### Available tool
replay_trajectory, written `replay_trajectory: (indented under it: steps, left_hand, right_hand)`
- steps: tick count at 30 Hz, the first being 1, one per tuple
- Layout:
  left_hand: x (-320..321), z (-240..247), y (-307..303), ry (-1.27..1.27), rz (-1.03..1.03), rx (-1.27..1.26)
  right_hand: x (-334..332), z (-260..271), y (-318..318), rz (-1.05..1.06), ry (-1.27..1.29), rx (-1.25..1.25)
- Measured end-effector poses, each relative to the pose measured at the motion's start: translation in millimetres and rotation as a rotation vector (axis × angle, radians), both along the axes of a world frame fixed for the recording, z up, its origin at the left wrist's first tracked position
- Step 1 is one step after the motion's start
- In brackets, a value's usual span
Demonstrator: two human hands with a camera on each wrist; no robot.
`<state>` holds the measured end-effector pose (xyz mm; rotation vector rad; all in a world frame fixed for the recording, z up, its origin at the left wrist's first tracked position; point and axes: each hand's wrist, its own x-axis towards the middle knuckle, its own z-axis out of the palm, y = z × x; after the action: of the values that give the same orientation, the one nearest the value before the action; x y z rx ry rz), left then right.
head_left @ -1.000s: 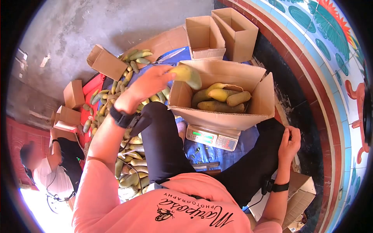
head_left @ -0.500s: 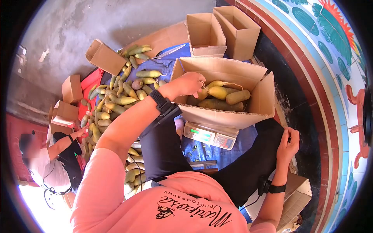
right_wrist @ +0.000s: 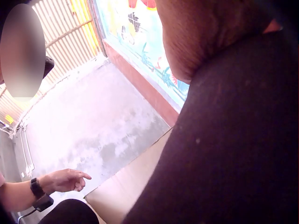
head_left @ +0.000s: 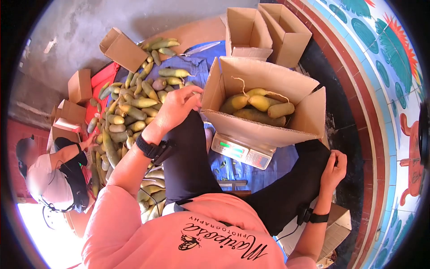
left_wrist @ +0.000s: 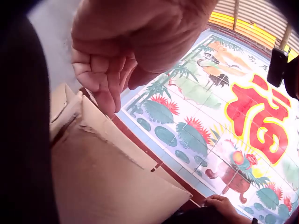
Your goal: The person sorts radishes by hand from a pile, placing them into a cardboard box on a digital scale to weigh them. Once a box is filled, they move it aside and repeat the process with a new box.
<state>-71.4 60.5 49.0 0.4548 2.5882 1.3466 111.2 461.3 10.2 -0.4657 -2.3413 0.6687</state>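
Note:
My left hand [head_left: 178, 107] hovers over my knee, just off the near left corner of a cardboard box [head_left: 264, 130]. Its fingers are relaxed and hold nothing; the left wrist view shows this hand [left_wrist: 135, 42] bare above the box flap [left_wrist: 112, 177]. Several green radishes [head_left: 262, 120] lie in the box, some with thin root tails. Under the box sits a white weighing scale [head_left: 242, 150] with a lit display. My right hand [head_left: 333, 172] rests on my other knee, loosely curled around nothing.
A large heap of green radishes [head_left: 134, 105] covers the sheet to my left. More cardboard boxes [head_left: 248, 33] stand behind the scale and others beyond the heap. Another person [head_left: 51, 175] sits at the far left. A painted tile wall [head_left: 389, 67] curves along my right.
My left hand carried a green radish into the box, let it go among the others, then drew back leftward out of the box. My right hand stayed on the knee.

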Motion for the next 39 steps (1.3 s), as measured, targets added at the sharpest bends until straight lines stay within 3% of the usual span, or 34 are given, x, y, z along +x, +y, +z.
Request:
replay_trajectory:
  steps: [2, 4, 5, 29, 31, 32, 34, 36, 39]
  left_hand:
    - [7.6, -12.9, -12.6, 0.064, 0.033, -0.06]
    - [12.6, -20.9, -19.3, 0.4, 0.026, -0.244]
    - [16.2, -21.2, -21.1, 0.426, 0.024, -0.281]
    - [21.3, -28.7, -24.0, 0.471, 0.083, -0.308]
    - [22.9, -35.7, -32.1, 0.341, 0.211, -0.075]
    - [24.0, -38.2, -39.2, 0.348, 0.234, -0.094]
    - [26.7, -46.9, -56.1, 0.198, 0.398, 0.346]
    - [31.0, -60.8, -81.8, 0.021, 0.594, 0.493]
    - [39.9, -105.1, -132.8, -0.199, 0.826, 0.451]
  right_hand:
    - [-1.5, -1.7, 1.0, 0.009, 0.011, 0.061]
    - [-3.8, -1.6, 0.0, 0.013, 0.003, 0.077]
    - [-3.8, -1.6, -1.1, 0.016, 0.01, 0.088]
    - [-5.8, -5.5, -2.5, -0.002, -0.065, 0.155]
    - [-4.5, -9.5, 1.8, 0.011, -0.049, 0.141]
    - [-3.4, -11.9, 4.5, 0.006, -0.042, 0.135]
    - [-0.8, -13.5, 7.8, 0.005, -0.065, 0.13]
    - [0.5, -14.4, 10.7, -0.004, -0.084, 0.125]
    - [1.4, -13.2, 12.4, -0.01, -0.108, 0.141]
